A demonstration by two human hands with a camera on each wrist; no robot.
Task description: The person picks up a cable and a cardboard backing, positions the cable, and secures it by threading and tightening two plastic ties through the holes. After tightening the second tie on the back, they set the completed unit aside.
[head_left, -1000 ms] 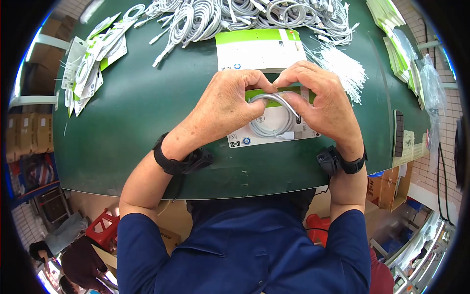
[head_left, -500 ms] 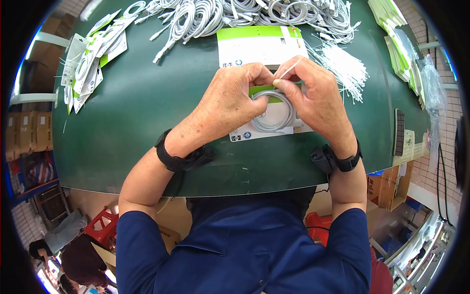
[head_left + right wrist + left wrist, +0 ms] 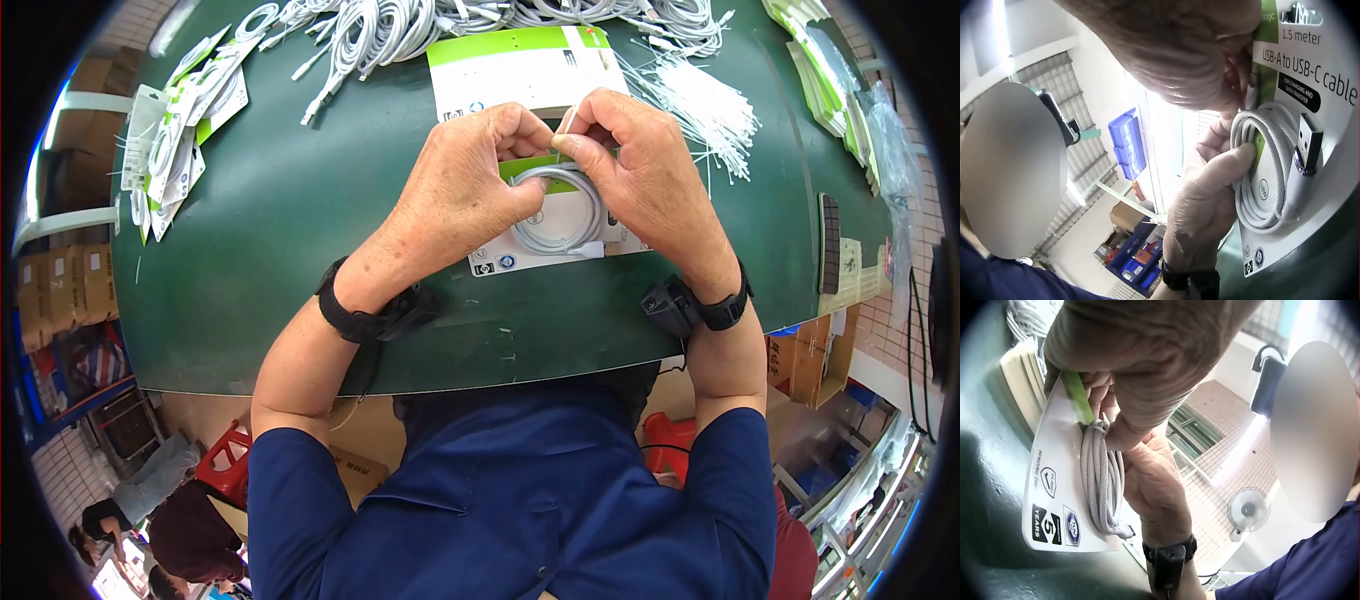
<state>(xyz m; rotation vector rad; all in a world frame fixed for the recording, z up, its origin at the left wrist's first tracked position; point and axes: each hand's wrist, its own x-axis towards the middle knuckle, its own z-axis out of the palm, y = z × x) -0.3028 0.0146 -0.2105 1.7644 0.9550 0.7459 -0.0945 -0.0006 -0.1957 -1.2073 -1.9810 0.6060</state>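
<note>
A coiled white USB cable (image 3: 556, 246) lies against a white and green printed card (image 3: 490, 263) above the green table. My left hand (image 3: 465, 180) grips the coil and card together, its thumb inside the loop and its fingers by the card's upper edge. Opposite it, my right hand (image 3: 640, 165) pinches a thin white cable tie (image 3: 569, 120) between thumb and forefinger, close to the left fingertips. In the left wrist view, the tie loops round the top of the coil (image 3: 1102, 481). The USB-A plug (image 3: 1308, 140) faces outward in the right wrist view.
A stack of cards (image 3: 520, 75) lies just beyond the hands, with loose white cable ties (image 3: 705, 115) to its right. Many coiled cables (image 3: 380, 35) fill the far edge. Carded cables (image 3: 180, 140) pile at left; more cards (image 3: 830, 90) stand at right near a dark bar (image 3: 829, 243).
My right thumb has come off the coil and now pinches the tie at the card's upper edge. The tie's tail, sticking up half a second ago, shows less now. The left hand keeps its grip.
</note>
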